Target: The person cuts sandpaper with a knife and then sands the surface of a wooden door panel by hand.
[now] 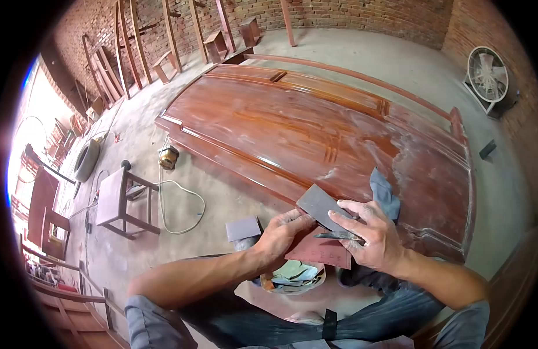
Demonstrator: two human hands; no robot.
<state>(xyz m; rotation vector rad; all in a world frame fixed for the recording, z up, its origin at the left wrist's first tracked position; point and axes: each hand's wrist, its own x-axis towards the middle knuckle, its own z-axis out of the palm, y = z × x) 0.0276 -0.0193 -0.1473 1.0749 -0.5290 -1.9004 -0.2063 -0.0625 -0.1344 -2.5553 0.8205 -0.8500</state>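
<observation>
Seemingly to steady it, the left grip (280,234) pinches the grey pad (316,203) at eight o'clock and the right grip (375,235) at four (the latter also clasps a slim tool (332,235)). A reddish sheet (316,250) shows at its six o'clock, the wooden panel (280,131) at twelve.

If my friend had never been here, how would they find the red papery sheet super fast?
Find the big, shiny brown wooden panel, then the left hand and right hand by its near edge. Just below the flat grey piece between them is the sheet. Unlike that plain grey piece, it's dull red with small dark printed marks.
</observation>
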